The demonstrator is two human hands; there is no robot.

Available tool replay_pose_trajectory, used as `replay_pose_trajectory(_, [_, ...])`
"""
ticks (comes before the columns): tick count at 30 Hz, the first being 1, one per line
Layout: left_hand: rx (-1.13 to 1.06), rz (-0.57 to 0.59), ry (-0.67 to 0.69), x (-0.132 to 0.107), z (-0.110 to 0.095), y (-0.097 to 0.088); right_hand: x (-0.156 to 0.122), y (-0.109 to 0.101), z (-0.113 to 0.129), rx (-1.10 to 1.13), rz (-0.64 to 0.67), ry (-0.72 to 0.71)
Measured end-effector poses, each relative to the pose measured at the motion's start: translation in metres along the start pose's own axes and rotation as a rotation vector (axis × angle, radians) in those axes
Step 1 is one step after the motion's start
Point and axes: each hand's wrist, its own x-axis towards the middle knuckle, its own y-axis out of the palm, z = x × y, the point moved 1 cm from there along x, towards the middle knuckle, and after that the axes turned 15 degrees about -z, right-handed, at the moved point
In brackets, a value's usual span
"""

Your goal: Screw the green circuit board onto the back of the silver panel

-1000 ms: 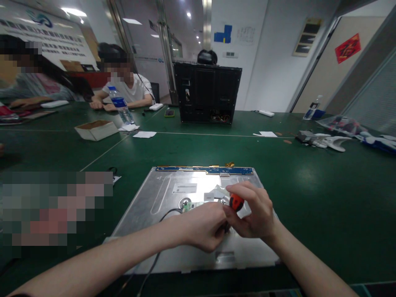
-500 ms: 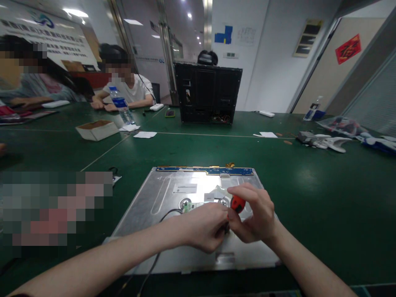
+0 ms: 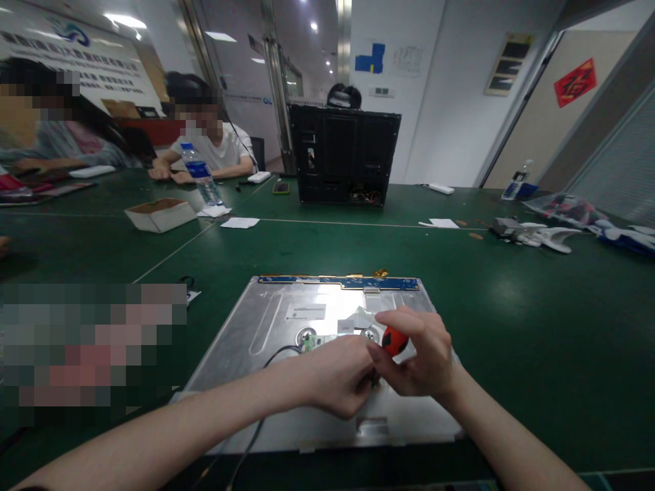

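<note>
A silvery metal display panel (image 3: 230, 358) lies flat on the table before me. A narrow blue circuit board (image 3: 301, 279) runs along its far edge. My right hand (image 3: 427, 358) grips the orange-and-black handle of a screwdriver (image 3: 396, 342) between thumb and fingers, over the panel's right half. Closed beside the handle, my left hand (image 3: 338, 375) is low over the panel, its fingertips hidden near the screwdriver's lower end; what they pinch cannot be made out. A small green board (image 3: 311, 343) with a black cable (image 3: 279, 352) shows just behind my left wrist.
Across the green table (image 3: 512, 354) stands a large black display housing (image 3: 345, 157). An open white box (image 3: 161, 217) and a water bottle (image 3: 202, 176) are at the far left. Gloves (image 3: 537, 234) lie at the right. Other people sit along the far and left sides.
My right thumb and fingers have shifted round the screwdriver handle, which has turned and moved slightly right. My left hand stays in place.
</note>
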Motion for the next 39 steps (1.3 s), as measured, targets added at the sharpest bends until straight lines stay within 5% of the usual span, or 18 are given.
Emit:
replay_pose_trajectory(13, [-0.107,-0.050,-0.049,0.0042,-0.0044,-0.0070,-0.0006,-0.0031,0.0021,-0.001,-0.002,0.005])
replay_pose_trajectory(26, [-0.013,-0.008,0.045,0.0008,0.0023,0.0001,0.0012,-0.0006,0.0014,-0.002,-0.009,-0.011])
replay_pose_trajectory(39, [-0.123,-0.032,-0.047,0.0063,-0.0052,-0.0086,-0.0006,-0.0024,0.0011,0.025,-0.012,-0.004])
